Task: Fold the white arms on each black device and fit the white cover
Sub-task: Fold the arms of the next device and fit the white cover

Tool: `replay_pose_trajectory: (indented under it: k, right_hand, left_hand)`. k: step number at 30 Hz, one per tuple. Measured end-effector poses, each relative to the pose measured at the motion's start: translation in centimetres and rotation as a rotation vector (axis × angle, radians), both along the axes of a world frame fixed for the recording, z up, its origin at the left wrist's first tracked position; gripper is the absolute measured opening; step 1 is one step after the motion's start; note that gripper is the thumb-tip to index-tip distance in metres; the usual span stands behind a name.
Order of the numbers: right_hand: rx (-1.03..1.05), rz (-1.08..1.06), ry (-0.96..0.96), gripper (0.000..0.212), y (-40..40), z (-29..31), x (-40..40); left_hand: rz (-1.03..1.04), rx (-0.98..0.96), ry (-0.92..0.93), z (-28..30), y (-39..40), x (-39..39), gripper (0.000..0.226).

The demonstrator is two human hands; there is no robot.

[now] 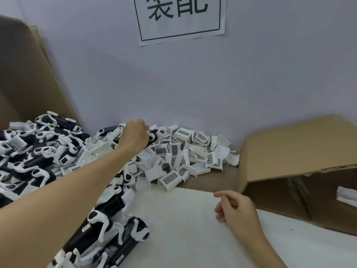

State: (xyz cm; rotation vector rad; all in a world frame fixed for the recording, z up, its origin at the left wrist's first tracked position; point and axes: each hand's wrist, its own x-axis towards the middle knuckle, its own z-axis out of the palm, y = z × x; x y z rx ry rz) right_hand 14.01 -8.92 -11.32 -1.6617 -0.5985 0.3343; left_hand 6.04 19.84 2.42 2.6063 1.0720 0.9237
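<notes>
Reaching into the far heap with my left hand (135, 137), fingers hidden.

Two cardboard boxes (289, 151) are cut off by the frame edges, as is the wall sign (181, 20). Black devices (38, 151) with white arms pile up at the left of the surface (193, 229), white covers (183, 151) behind; both heaps tangle beyond counting. Whether my left hand grips the black device (154, 139) it touches, I cannot tell. My right hand (234, 208) hovers empty, loosely curled.

light: bright, even, soft shadows | blur: slight overall | edges: wide-angle bending, corners darker
</notes>
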Motion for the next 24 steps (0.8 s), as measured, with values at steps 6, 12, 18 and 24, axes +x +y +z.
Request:
replay_pose_trajectory:
  k: [6,12,18,24]
  right_hand:
    - [0.031,-0.001,-0.012,0.03,0.2,0.1,-0.5]
    - [0.053,-0.022,-0.071,0.023,-0.2,0.3,-1.0]
    - [0.093,0.06,-0.157,0.023,-0.7,0.8,-1.4]
    - [-0.088,0.17,-0.456,0.058,-0.2,0.1,-2.3]
  left_hand:
    - [-0.207,-0.079,-0.407,4.0,-6.6,0.7,0.047]
    - [-0.13,-0.779,-0.816,-0.6,-14.2,0.9,0.045]
    - [0.039,-1.257,-1.021,-9.2,-17.3,1.0,0.041]
    - [0.072,-1.301,-1.221,-12.3,-17.4,1.2,0.043]
